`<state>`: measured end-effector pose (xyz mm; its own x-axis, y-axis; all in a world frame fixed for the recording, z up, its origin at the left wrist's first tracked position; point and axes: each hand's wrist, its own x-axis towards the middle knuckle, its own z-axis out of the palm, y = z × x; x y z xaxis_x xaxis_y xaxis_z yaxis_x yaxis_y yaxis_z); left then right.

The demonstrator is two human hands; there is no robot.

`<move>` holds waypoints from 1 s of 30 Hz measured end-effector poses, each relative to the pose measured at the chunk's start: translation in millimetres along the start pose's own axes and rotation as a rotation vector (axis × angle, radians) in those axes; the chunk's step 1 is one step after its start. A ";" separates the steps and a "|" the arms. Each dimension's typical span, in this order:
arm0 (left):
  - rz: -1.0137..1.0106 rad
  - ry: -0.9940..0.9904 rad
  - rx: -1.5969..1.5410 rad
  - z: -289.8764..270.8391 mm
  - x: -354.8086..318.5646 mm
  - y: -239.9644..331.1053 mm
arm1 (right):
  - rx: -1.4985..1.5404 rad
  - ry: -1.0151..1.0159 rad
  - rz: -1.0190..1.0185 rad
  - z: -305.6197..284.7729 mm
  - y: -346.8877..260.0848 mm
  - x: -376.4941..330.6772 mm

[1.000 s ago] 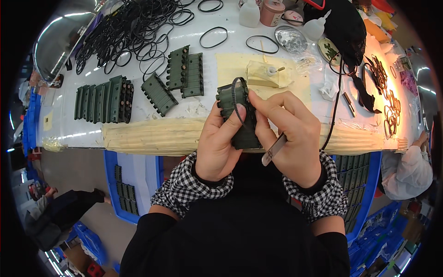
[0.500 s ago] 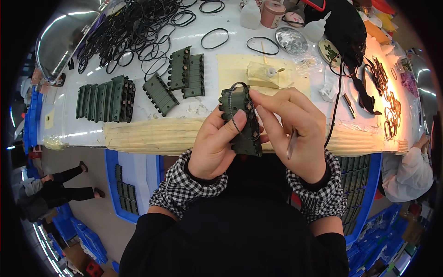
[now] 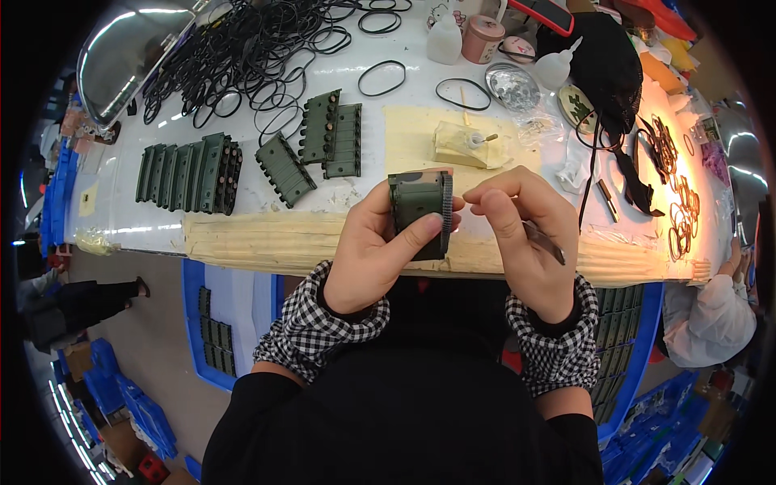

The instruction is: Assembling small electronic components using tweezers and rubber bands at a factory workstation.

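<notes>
Left hand [image 3: 368, 259] clamped on dark green ribbed part [image 3: 418, 212], held above near edge of desk [image 3: 242, 194], thumb across face. Right hand [image 3: 521, 234] pinched shut on thin metal tool [image 3: 543, 241], fingertips just beside black rubber band [image 3: 446, 212] running down part's right edge. Risks: band slipping off edge if unevenly seated; tool tip scratching part or jabbing left thumb; part dropping past desk edge into blue bin [image 3: 212, 319]
</notes>
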<state>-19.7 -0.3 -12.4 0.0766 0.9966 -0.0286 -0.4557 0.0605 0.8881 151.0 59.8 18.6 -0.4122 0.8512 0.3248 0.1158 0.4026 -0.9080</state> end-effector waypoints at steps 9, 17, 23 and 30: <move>0.272 0.069 0.303 4.3 0.7 -11.6 | 0.049 -0.115 0.168 14.3 -10.9 -8.4; 0.155 0.091 0.039 9.2 -0.9 -12.4 | -0.042 -0.096 0.106 21.3 -7.3 -13.3; 0.047 0.035 -0.309 2.8 -0.1 -3.9 | -0.337 -0.036 -0.135 30.4 -8.2 -16.9; -0.014 0.049 -0.376 2.0 0.4 -7.1 | -0.549 0.002 -0.297 40.9 -10.4 -21.9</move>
<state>-14.7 -0.5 -17.8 0.0467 0.9964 -0.0701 -0.7491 0.0814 0.6575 121.9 23.2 10.2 -0.4966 0.6766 0.5436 0.4446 0.7362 -0.5102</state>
